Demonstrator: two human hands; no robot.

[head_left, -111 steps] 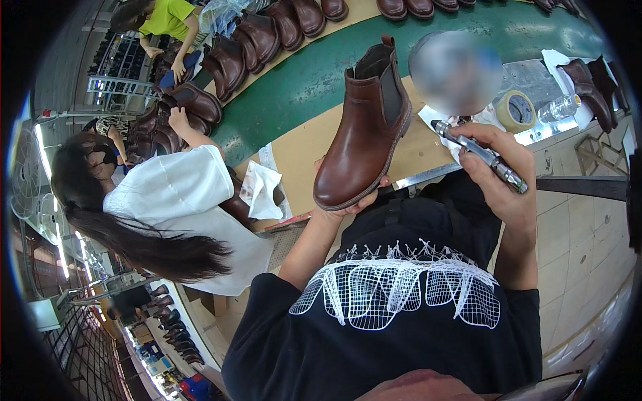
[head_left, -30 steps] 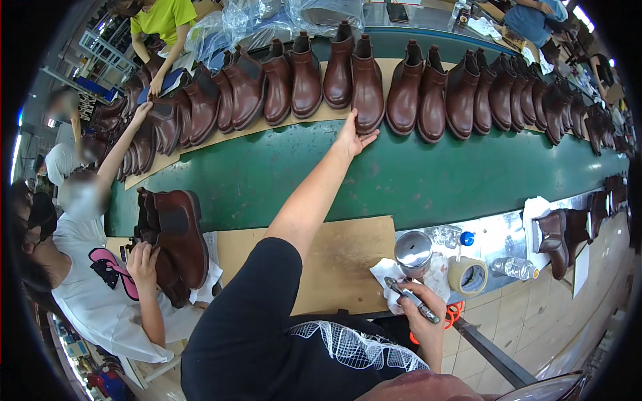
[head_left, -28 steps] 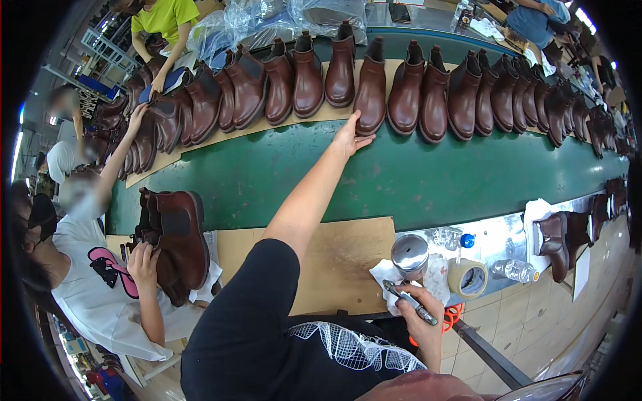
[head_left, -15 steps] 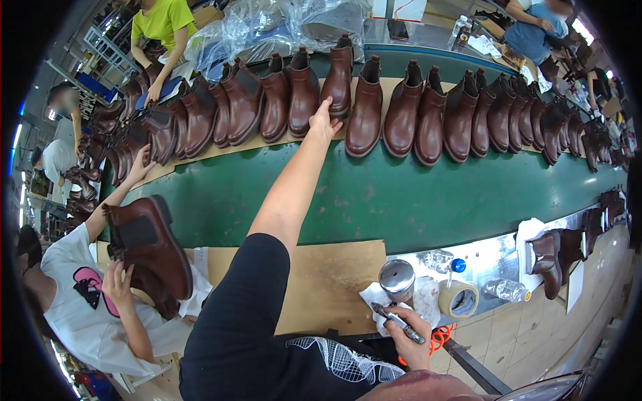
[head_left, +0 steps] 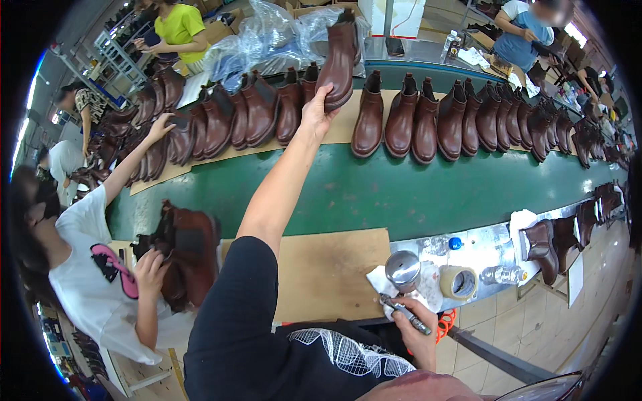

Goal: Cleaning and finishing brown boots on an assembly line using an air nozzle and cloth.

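My left hand (head_left: 318, 117) reaches across the green belt and grips a brown ankle boot (head_left: 340, 63) by its toe. The boot is raised above the row of similar brown boots (head_left: 401, 123), tilted with its shaft up and away from me. In my right hand (head_left: 418, 331) is a dark marker pen (head_left: 408, 316), held low at the near edge of the bench. A metal can (head_left: 402, 269) stands just beyond the pen, beside crumpled white tissue (head_left: 380, 281).
Brown cardboard (head_left: 334, 267) covers the near bench. A tape roll (head_left: 459, 282) and clear plastic bottles (head_left: 501, 275) lie right of the can. At left, a co-worker in a white shirt (head_left: 93, 287) holds brown boots (head_left: 190, 254) and reaches toward the row. More boots (head_left: 542, 250) stand at right.
The boot has risen out of the row in my left hand, leaving a gap there. My right hand keeps the marker pen. The co-worker's boots at left have shifted and turned.
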